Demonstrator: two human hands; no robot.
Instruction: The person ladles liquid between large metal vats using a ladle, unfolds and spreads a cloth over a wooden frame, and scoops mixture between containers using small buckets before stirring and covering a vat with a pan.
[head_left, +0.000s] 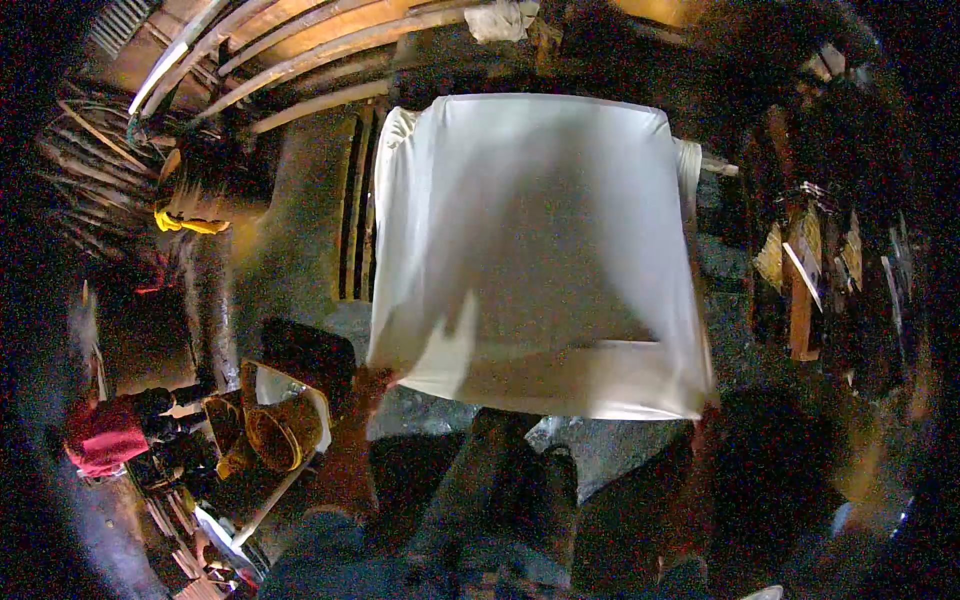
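A white cloth (560,230) is spread out in front of me, its lower edge stretched between my hands. Bunched folds hang at its upper left corner and a narrow flap at its upper right. At the lower left corner, my left hand (373,385) is closed on the edge, dim and partly in shadow. My right hand (705,415) is at the lower right corner, very dark, its fingers hard to make out against the cloth. A broad shadow falls across the middle of the fabric. What holds the far edge is hidden.
Round brown containers (275,437) stand at lower left, near a long pale handle (275,500). Red cloth (105,438) lies farther left. Curved wooden strips (330,70) lie at upper left, with a yellow item (190,222) below. Wooden pieces (802,285) stand at right.
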